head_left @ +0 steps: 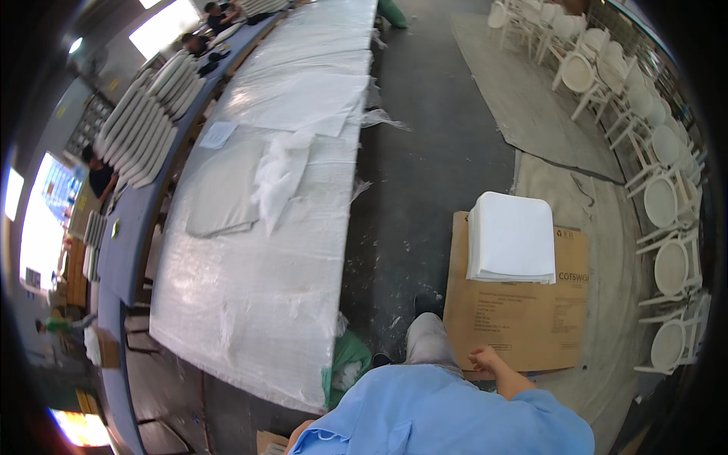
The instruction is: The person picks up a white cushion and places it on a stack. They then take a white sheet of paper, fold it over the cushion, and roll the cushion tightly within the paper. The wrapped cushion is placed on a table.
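Observation:
My right hand (482, 357) hangs beside my leg, above the near edge of a flat brown cardboard sheet (516, 318) on the floor. Its fingers are loosely bent, a little apart, and nothing shows in them. A stack of white, rounded-square pads (513, 235) rests on the far part of the cardboard, out of reach of that hand. Only a bit of my left arm (300, 431) shows at the lower edge; the left hand is out of the picture.
To my left runs a long table (265, 303) wrapped in clear plastic, bearing grey-white sheets (224, 189) and crumpled white wrap (282, 171). A green sack (350, 360) sits by its near corner. White chairs (671, 267) line the right. People sit beyond a blue bench (136, 227) with stacked cushions (136, 140).

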Demonstrator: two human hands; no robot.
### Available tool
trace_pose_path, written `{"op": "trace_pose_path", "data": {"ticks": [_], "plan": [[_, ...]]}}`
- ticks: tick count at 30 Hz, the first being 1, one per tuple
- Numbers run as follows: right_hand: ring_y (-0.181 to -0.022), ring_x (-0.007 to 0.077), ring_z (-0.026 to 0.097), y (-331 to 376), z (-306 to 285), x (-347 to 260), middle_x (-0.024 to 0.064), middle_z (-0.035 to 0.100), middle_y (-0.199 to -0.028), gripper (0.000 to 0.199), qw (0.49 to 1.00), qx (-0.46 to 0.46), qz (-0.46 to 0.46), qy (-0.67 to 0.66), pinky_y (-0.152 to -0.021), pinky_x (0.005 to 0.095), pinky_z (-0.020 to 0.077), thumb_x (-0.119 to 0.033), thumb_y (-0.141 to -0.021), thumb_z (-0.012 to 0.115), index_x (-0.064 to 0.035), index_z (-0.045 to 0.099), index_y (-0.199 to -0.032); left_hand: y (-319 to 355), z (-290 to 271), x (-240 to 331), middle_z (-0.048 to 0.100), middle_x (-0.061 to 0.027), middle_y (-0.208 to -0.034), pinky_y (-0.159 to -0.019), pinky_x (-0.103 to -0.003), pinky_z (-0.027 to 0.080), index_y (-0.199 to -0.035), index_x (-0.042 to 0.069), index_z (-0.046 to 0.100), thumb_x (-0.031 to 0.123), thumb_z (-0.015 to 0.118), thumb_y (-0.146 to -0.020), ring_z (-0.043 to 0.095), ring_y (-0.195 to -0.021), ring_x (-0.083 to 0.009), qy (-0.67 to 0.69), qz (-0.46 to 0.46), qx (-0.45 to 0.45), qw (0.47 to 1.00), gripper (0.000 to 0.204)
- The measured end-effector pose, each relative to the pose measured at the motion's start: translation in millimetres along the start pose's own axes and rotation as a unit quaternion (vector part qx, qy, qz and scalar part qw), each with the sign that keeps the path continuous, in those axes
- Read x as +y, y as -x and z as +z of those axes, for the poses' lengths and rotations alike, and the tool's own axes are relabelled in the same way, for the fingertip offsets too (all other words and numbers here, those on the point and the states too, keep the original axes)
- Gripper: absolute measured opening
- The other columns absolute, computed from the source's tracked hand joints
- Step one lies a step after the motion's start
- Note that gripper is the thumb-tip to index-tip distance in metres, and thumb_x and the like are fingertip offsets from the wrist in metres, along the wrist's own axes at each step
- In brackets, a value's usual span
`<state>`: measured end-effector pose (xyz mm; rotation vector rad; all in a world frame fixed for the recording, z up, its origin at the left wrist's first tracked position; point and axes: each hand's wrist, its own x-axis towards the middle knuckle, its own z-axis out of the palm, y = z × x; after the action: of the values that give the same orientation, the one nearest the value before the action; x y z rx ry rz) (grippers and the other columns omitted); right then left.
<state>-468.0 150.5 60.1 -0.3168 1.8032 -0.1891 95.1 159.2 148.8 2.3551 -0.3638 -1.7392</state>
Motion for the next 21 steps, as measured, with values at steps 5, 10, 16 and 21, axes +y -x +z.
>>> {"op": "trace_pose_path", "data": {"ticks": [5,10,16,21], "plan": [[-0.074,0.0225,0.071,-87.7,-71.6,-94.5,0.0147,0.074,-0.097,0.045,0.995,0.007,-0.001,0.103,-0.06,0.0362,0.0545,-0.022,-0.084,0.08,-0.0022,0.07,-0.122,-7.8,88.7,95.2,0.072,-0.0199,-0.113,-0.08,-0.037,0.059,-0.136,-0.001,0.057,0.027,0.059,-0.105,0.073,-0.095,-0.0261,-0.06,0.01,-0.017,0.998,0.042],[-0.1,0.0306,0.069,-199.5,-164.4,-199.6,0.0166,0.072,-0.114,0.053,0.972,0.09,-0.082,0.202,-0.088,0.0384,0.0555,-0.029,-0.08,0.084,-0.0063,0.069,-0.125,8.2,177.9,213.4,0.072,-0.0183,-0.115,-0.08,-0.036,0.059,-0.138,0.0,0.055,0.027,0.058,-0.105,0.072,-0.093,-0.025,-0.073,0.008,-0.022,0.997,0.042],[-0.129,0.0352,0.057,-309.4,-286.9,-392.6,0.0123,0.061,-0.14,0.063,0.907,0.127,-0.113,0.386,-0.107,0.0478,0.0481,-0.015,-0.081,0.072,-0.0176,0.057,-0.142,39.4,270.5,340.6,0.072,-0.0139,-0.118,-0.085,-0.031,0.056,-0.141,0.003,0.054,0.02,0.054,-0.107,0.071,-0.096,-0.0205,-0.009,0.024,-0.08,0.996,0.038],[-0.145,0.0369,0.04,-376.3,-330.0,-492.2,0.0091,0.042,-0.157,0.074,0.823,0.124,-0.078,0.549,-0.115,0.0608,0.0347,-0.009,-0.089,0.066,-0.0234,0.038,-0.156,45.7,314.5,388.2,0.072,-0.0125,-0.118,-0.083,-0.029,0.054,-0.141,0.003,0.055,0.019,0.054,-0.107,0.07,-0.097,-0.0176,-0.029,-0.022,-0.047,0.998,0.037]]}}
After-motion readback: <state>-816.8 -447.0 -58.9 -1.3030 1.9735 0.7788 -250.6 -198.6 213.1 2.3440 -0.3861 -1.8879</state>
